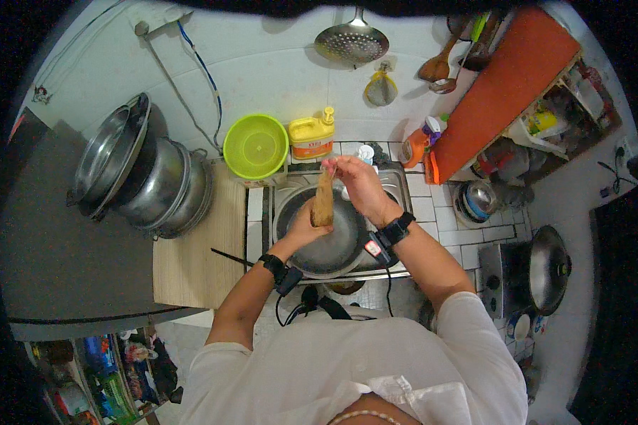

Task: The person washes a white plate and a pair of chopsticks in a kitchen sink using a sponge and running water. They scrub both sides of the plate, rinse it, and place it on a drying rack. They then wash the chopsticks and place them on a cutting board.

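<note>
My left hand [303, 226] grips a long yellowish-brown piece [323, 199], perhaps wood or a root vegetable, by its lower part. The piece stands nearly upright in the picture. At its upper end are the bent fingers of my right hand [364, 186]; whether they pinch it or only touch it is unclear. Both hands are over a round grey metal basin [329, 252], which sits in a stainless-steel sink [402, 183]. Part of the basin is hidden by the hands and the piece.
A green plastic basket [256, 147] and a yellow pump jug [312, 135] stand behind the sink, with an orange spray bottle [413, 149] farther right. Stacked metal pots [159, 180] occupy the left counter. A skimmer [352, 43] hangs above; an orange-red shelf panel [510, 90] slants at right.
</note>
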Motion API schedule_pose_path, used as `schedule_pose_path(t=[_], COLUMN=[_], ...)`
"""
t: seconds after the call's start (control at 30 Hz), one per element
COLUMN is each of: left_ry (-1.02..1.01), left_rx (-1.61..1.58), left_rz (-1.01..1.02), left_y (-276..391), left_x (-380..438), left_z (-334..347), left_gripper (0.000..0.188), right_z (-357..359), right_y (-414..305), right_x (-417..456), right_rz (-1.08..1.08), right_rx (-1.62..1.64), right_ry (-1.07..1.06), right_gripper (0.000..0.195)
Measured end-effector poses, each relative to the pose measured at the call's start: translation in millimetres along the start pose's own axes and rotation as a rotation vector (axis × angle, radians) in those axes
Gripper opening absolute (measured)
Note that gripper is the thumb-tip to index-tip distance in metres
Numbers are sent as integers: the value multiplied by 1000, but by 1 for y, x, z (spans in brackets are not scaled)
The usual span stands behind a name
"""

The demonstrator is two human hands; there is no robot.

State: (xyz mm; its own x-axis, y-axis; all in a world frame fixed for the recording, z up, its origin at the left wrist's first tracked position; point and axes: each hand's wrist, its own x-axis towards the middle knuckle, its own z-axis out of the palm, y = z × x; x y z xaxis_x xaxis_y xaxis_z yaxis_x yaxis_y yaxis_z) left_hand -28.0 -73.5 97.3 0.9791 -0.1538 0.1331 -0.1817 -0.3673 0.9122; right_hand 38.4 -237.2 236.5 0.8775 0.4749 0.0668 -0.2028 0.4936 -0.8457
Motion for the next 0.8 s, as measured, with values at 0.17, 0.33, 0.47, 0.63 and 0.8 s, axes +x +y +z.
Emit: schedule_pose_path(t=[0.17,0.33,0.47,0.63,0.8], left_ry=[80,-1,72,153,194], left_rx=[276,102,-46,-181,-198], left_rz=[-97,-338,-480,-530,-566], left_y=[-15,-7,-34,-65,-84], left_x=[-34,-74,-115,-160,-186], left_z=[-30,-87,-120,-152,-171], left_gripper=[91,75,70,64,60], right_z=[-2,-30,-55,-54,-42], right_y=[-3,-16,-30,-21,-10], right_x=[50,116,176,235,270], right_rz=[-52,-135,-189,-279,-327], right_rx=[-87,-262,-426,-499,-471], right_ry=[149,159,272,491,526], right_gripper=[21,18,19,23,16])
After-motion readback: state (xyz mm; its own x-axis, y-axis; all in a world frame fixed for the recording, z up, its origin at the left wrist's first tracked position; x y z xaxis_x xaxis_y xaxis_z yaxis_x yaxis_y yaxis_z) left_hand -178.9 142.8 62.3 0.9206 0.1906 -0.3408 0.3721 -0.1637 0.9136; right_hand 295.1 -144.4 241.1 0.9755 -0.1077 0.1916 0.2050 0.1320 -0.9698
